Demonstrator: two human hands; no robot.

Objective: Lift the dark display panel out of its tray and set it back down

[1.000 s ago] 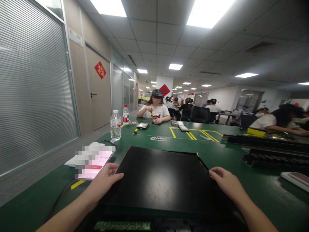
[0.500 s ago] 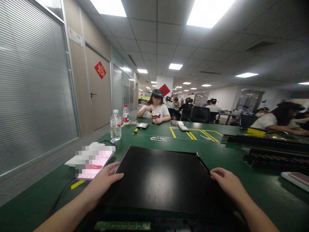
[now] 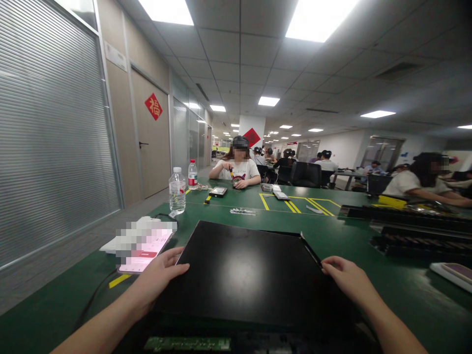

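Observation:
A large flat black panel (image 3: 236,275), like the metal cover of an electronic device, lies before me on the green table. A green circuit board (image 3: 188,343) shows in a dark frame below its near edge. My left hand (image 3: 166,269) is closed on the panel's left edge, the thumb on top and the other fingers along the side. At the right edge, my right hand (image 3: 341,273) pinches the rim between thumb and fingers. A thin raised lip (image 3: 310,248) runs along the far right side. The panel's underside is hidden.
A phone (image 3: 149,253) and white packaging (image 3: 129,231) lie left of the panel. Beyond stand two water bottles (image 3: 177,191). A hard drive (image 3: 218,192) lies near a person (image 3: 238,169) across the table. Long black parts (image 3: 416,241) lie to the right.
The panel and both my hands have hardly moved. At the right, a co-worker has shifted posture slightly.

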